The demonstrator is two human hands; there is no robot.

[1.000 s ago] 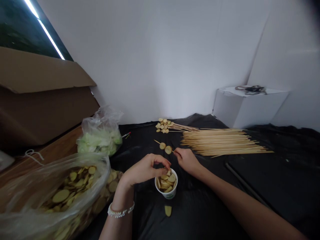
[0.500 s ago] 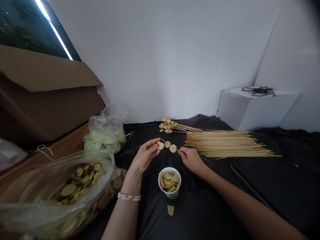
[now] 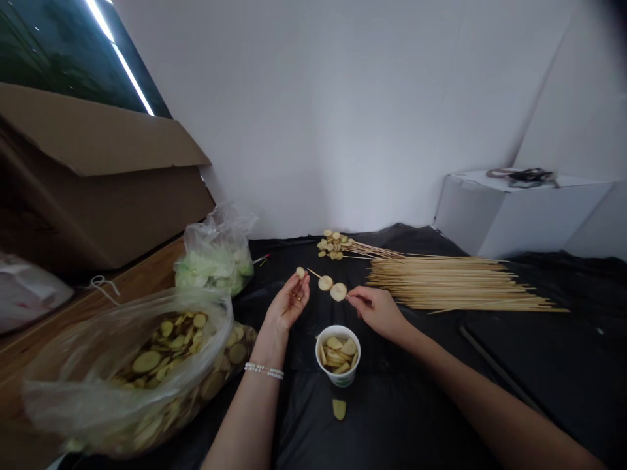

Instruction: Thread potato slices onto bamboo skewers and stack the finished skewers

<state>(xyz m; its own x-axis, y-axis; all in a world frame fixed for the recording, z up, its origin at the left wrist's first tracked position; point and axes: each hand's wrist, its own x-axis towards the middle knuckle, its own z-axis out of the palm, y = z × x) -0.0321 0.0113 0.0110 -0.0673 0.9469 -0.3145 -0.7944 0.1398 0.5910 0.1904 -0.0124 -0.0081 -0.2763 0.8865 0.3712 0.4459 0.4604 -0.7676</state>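
Skewer in use [image 3: 315, 273], centre: slim wood, matt. Potato slices on it [image 3: 337, 292]: smooth cut faces. Cup [image 3: 353, 373], lower centre: white, smooth, paper-looking. Sack [image 3: 59, 385], lower left: clear plastic film, crinkled, shiny. Carton [image 3: 142, 202], left: matt brown cardboard. Table covering [image 3: 392, 405], bottom: black plastic-looking sheeting (faintly creased), low sheen.

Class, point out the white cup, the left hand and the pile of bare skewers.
White cup [image 3: 337, 380]: head view, front outer wall.
Left hand [image 3: 288, 304]: head view, middle of the hand.
Bare skewers [image 3: 455, 284]: head view, middle of the pile.
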